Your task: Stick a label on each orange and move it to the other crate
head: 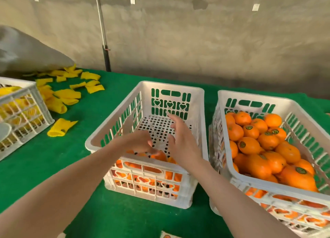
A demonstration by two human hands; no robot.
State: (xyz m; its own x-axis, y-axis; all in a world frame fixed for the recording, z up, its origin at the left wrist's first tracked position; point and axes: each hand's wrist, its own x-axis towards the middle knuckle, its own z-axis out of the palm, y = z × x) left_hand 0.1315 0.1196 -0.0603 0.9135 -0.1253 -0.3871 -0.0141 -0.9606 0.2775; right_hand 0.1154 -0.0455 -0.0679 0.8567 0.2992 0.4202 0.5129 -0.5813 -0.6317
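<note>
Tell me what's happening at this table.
A person has both hands over the middle crate, which holds only a few oranges at its near end. The left hand reaches down to those oranges; the right hand hovers open beside it. The right crate is piled with green-labelled oranges. Yellow foam sleeves lie scattered on the left.

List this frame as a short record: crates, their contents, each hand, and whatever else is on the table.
middle crate: few oranges at its near end, floor mostly bare
right crate: heaped with labelled oranges
left hand: inside middle crate, fingers curled over an orange; grip unclear
right hand: open, fingers spread, over middle crate
table: green cloth; yellow foam sleeves and a third crate at left
</note>
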